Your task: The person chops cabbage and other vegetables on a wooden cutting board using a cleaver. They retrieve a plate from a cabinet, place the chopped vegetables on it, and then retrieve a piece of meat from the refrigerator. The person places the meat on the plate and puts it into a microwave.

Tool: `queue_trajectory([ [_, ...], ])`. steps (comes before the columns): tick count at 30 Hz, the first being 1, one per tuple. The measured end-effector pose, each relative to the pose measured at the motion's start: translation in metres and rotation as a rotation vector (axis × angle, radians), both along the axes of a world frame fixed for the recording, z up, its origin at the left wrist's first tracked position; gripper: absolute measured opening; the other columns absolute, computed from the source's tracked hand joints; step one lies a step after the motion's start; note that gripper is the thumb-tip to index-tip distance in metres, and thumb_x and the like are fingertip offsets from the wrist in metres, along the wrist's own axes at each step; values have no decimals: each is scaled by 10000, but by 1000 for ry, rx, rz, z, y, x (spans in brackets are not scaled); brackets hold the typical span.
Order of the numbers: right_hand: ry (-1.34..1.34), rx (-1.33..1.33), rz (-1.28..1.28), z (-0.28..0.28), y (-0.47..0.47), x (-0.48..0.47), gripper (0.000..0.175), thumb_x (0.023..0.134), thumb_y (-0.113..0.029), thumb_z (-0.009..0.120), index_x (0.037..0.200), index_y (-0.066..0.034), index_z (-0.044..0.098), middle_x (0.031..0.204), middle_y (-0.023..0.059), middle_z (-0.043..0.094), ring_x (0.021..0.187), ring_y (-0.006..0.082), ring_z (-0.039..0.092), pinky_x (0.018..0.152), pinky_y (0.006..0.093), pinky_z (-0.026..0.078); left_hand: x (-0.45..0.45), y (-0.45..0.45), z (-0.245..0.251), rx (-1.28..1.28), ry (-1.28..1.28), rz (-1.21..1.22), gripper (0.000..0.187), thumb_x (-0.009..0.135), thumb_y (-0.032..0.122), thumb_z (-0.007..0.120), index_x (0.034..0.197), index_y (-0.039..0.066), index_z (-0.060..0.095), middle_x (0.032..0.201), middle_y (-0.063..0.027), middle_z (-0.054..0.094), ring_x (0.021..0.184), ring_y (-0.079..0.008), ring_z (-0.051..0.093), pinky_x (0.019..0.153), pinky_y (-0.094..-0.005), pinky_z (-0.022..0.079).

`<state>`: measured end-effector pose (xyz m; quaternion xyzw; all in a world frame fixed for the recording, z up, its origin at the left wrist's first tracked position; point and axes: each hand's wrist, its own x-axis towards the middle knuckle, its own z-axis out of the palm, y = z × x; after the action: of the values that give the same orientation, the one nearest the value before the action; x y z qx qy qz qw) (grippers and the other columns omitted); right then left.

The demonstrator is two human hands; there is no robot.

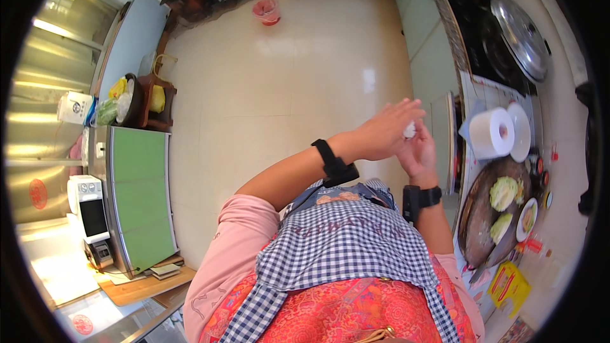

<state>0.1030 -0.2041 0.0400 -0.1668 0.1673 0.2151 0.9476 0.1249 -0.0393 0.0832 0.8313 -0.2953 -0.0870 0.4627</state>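
Observation:
My left hand (388, 126) reaches across from the left, its fingers together and laid against my right hand (420, 155). Pinched between the two palms is a small white wad (409, 130), apparently crumpled tissue; most of it is hidden. Both wrists wear black straps. To the right, a roll of white paper (491, 133) stands on the counter beside a white round lid or plate (519, 131). A round wooden chopping board (472, 219) bears cut cabbage (503, 194) and a cleaver (500, 247).
A small dish of food (527, 219), jars and a yellow packet (510, 288) lie near the board. A lidded metal pan (524, 38) is on the black hob. Part of the cabinet front (450, 143) juts out by my right hand. A red bin (267, 12) stands on the floor; a green-fronted cabinet (143, 200) is left.

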Motion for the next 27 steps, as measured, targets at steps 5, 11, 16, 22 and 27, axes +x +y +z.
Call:
queue_trajectory([
  [5, 155, 19, 148, -17, 95, 80, 400, 1071, -268, 411, 1386, -34, 487, 1381, 147, 559, 1312, 334, 508, 1110, 456, 426, 38, 105, -10, -129, -67, 391, 596, 888, 38, 608, 1454, 43, 420, 1532, -215, 391, 1454, -383, 334, 1182, -492, 285],
  [11, 105, 102, 351, -58, 229, 208, 387, 1078, -294, 394, 1337, -19, 479, 1350, 177, 548, 1262, 354, 523, 1102, 478, 433, 52, 229, -48, -141, 41, 900, 514, 926, 81, 599, 1422, 64, 468, 1521, -185, 409, 1393, -347, 415, 1100, -464, 404],
  [16, 94, 71, 339, -78, 352, 366, 515, 1090, -385, 308, 1415, 5, 393, 1427, 208, 473, 1299, 383, 485, 1124, 521, 390, 96, 289, -70, -42, 211, 1160, 478, 938, 78, 594, 1403, 75, 487, 1527, -153, 383, 1385, -309, 427, 1046, -463, 449],
  [22, 26, -390, 466, -137, 456, 534, 634, 1047, -541, 338, 1483, -80, 348, 1470, 134, 445, 1319, 349, 456, 1079, 513, 392, 157, 317, -104, -11, 298, 1247, 419, 936, 86, 597, 1351, 74, 540, 1508, -140, 407, 1345, -283, 463, 1010, -431, 476],
  [27, -482, -1150, 890, -246, 444, 545, 411, 989, -512, 486, 1150, -142, 565, 1060, 57, 565, 939, 216, 531, 758, 400, 458, 182, 312, -141, -69, 410, 1252, 360, 937, 100, 600, 1295, 71, 586, 1468, -130, 456, 1269, -269, 528, 983, -413, 493],
])
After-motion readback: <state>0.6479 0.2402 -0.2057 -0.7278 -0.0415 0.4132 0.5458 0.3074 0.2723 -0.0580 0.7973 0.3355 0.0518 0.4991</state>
